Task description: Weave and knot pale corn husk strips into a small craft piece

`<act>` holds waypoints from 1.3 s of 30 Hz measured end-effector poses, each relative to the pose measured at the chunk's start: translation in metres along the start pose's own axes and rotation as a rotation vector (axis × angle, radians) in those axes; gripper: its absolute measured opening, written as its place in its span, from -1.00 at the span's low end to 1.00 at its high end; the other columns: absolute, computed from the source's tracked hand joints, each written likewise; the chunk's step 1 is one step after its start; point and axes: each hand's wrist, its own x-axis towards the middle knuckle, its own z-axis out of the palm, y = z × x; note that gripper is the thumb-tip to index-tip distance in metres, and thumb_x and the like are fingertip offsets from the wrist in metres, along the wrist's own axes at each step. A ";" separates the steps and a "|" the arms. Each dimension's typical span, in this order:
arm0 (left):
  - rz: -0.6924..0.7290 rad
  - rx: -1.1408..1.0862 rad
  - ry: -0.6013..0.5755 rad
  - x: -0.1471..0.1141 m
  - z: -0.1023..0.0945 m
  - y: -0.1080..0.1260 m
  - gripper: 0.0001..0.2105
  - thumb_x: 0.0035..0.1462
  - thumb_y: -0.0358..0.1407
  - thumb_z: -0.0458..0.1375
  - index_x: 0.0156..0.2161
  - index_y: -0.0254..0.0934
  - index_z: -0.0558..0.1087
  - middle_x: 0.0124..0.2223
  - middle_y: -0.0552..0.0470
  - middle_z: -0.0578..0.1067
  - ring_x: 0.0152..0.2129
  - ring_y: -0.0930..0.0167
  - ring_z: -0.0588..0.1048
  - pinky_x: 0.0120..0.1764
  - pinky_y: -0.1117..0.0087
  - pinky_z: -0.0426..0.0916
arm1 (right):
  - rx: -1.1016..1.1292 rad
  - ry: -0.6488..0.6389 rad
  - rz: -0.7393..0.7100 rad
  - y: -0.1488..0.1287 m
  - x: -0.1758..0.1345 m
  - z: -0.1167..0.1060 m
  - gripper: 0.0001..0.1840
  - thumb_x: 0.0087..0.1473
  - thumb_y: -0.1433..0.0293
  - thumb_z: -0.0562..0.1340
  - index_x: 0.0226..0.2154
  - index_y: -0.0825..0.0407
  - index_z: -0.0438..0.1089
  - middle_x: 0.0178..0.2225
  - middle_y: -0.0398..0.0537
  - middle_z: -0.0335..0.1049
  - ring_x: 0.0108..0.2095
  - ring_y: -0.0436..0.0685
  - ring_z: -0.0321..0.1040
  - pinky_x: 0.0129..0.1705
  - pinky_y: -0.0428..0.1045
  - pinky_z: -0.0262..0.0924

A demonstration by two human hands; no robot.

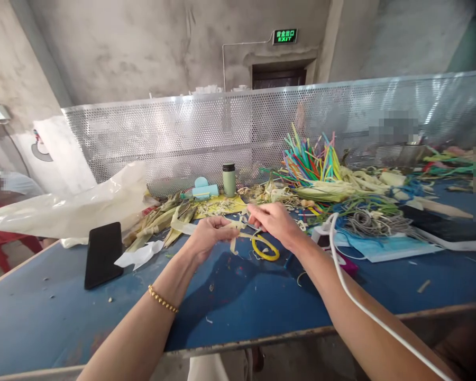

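My left hand (pixel 212 235) is closed, pinching a pale, flat strip of corn husk (pixel 185 228) near its folded, knotted end. The strip's long tail sticks out to the left, and short ends hang below the fingertips. Close on its right, my right hand (pixel 275 222) is closed, its thumb and forefinger at the upper end of the knot. Under that hand show a thin metal piece and a yellow loop (pixel 266 256), which look like scissors with their handle; the fingers partly hide them. Both hands are just above the blue table (pixel 238 317).
A black phone (pixel 103 255), white paper (pixel 138 255) and dried husks (pixel 156 222) lie to the left. Behind stand a green bottle (pixel 229 182) and colourful stems (pixel 311 159). A white cable (pixel 341 275) crosses my right forearm. Grey cord (pixel 375 222) lies right, before a perforated metal screen (pixel 174 137).
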 end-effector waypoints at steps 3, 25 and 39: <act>0.006 -0.050 0.021 0.002 -0.002 -0.002 -0.78 -0.26 -0.28 0.39 -0.52 -0.35 0.47 -0.57 0.08 0.46 -0.61 0.54 0.33 -0.46 0.45 0.18 | 0.102 -0.172 0.086 0.003 -0.001 0.004 -0.45 0.03 -0.03 0.17 -0.56 0.14 0.45 -0.60 -0.06 0.34 -0.59 -0.02 0.17 -0.53 -0.08 0.00; -0.014 -0.049 -0.017 0.001 0.001 -0.007 -0.79 -0.23 -0.32 0.38 -0.50 -0.36 0.45 -0.57 0.10 0.43 -0.62 0.56 0.32 -0.47 0.46 0.15 | 0.402 -0.248 0.064 0.000 -0.006 0.018 -0.65 -0.10 0.16 0.33 -0.50 0.12 0.34 -0.59 -0.20 0.25 -0.56 -0.07 0.16 -0.53 -0.11 -0.01; -0.028 -0.058 0.020 0.002 0.000 -0.005 -0.78 -0.27 -0.31 0.40 -0.50 -0.35 0.47 -0.58 0.07 0.46 -0.63 0.55 0.34 -0.48 0.46 0.14 | 0.485 -0.377 0.120 -0.002 -0.007 0.012 -0.69 -0.09 0.20 0.35 -0.42 0.11 0.34 -0.53 -0.20 0.28 -0.56 -0.09 0.18 -0.51 -0.12 0.04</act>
